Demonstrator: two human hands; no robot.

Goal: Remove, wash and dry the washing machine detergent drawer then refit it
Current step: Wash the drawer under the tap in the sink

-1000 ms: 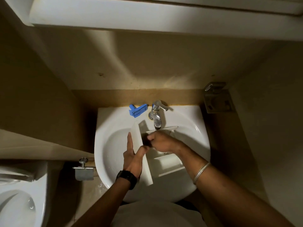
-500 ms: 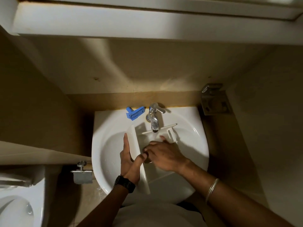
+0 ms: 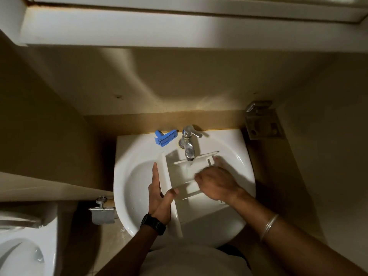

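Drawer orientation: the white detergent drawer lay in the washbasin with its open compartments facing up; its long front panel ran from near the tap down toward the person, tilted a little to the right at the near end, and its body reached out to the right across the bowl.
Drawer position: inside the basin bowl, its far end directly below the tap, the near end of the front panel overhanging the basin's front rim.
Contents of the basin: the drawer and running water; a thin stream fell from the tap spout into the drawer's far compartment.
Contents of the drawer: only water and its own dividing walls could be made out.
Left grip: the left hand lay along the outer face of the front panel, fingers straight against it, thumb hooked over the top edge, so the panel was pinched between thumb and palm.
Right grip: the right hand, blurred, rested palm down inside the drawer, fingers spread and fairly straight, touching the dividers and clasping nothing.
Basin ledge: a blue plastic piece sat just left of the tap.
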